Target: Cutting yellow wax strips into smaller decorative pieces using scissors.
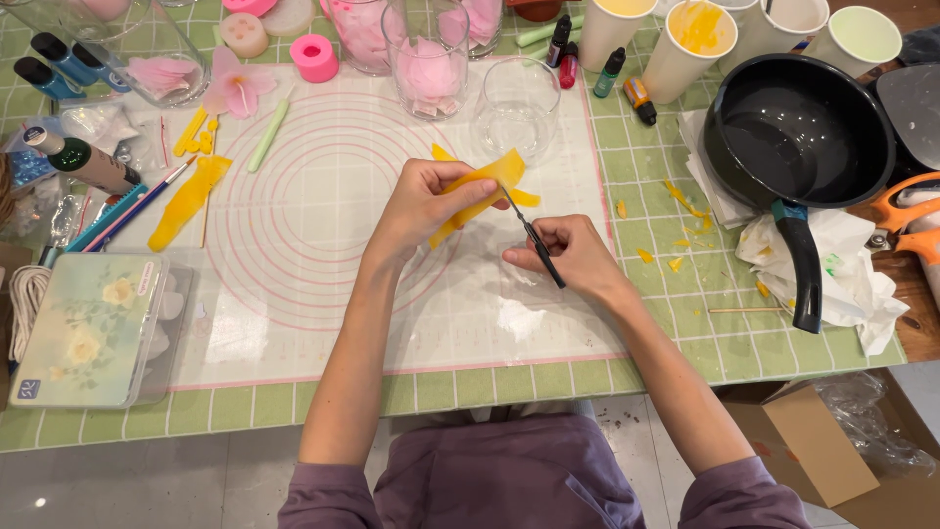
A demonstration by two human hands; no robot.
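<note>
From the head camera, your left hand (423, 203) is closed on a thin yellow wax sheet shaped like a petal (482, 188), with the thumb on top and the fingers curled under it. The sheet stands out to the right of this grip and a little toward you, above the white silicone mat with pink circles (294, 245). Your right hand (573, 257) pinches a slim dark tool with a metal tip (534, 240); its point goes up and to the left from your fingers and meets the lower edge of the yellow sheet, just beside your left thumb.

Just beyond the held sheet stands an empty clear glass (516, 106), and left of that a clear glass with pink petals inside (426, 69). Far to the right of your right hand lies a black pan with a dark handle (798, 132) on crumpled white paper (847, 269). Small yellow wax scraps (676, 263) lie on the green checked cloth (676, 323) between your right hand and the pan. Far to the left of your left hand, a long yellow wax piece (186, 201) lies at the edge of the mat, and nearer to you a flat plastic box with yellow roses on the lid (88, 328)
</note>
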